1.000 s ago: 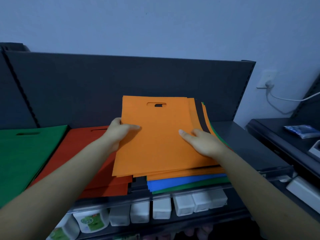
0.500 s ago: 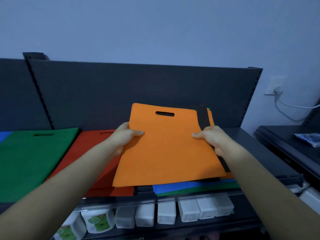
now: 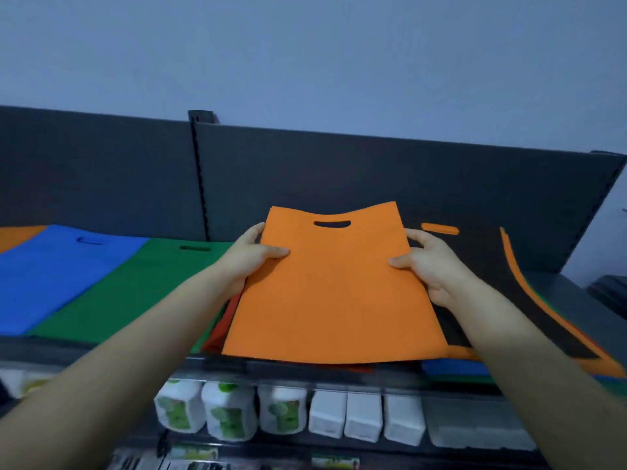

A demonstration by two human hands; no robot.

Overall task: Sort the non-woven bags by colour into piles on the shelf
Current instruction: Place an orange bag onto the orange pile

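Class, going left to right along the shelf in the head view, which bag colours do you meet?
orange pile → blue bag → green bag → held orange bag → black bag

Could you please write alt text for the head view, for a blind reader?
The left hand and right hand hold an orange bag by its side edges above the shelf. A blue pile and a green pile lie to its left, a black bag to its right.

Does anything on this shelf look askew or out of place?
The mixed stack on the right is untidy: a black bag lies on top, with orange, blue and green edges sticking out unevenly beneath. The sorted blue pile and green pile lie flat.
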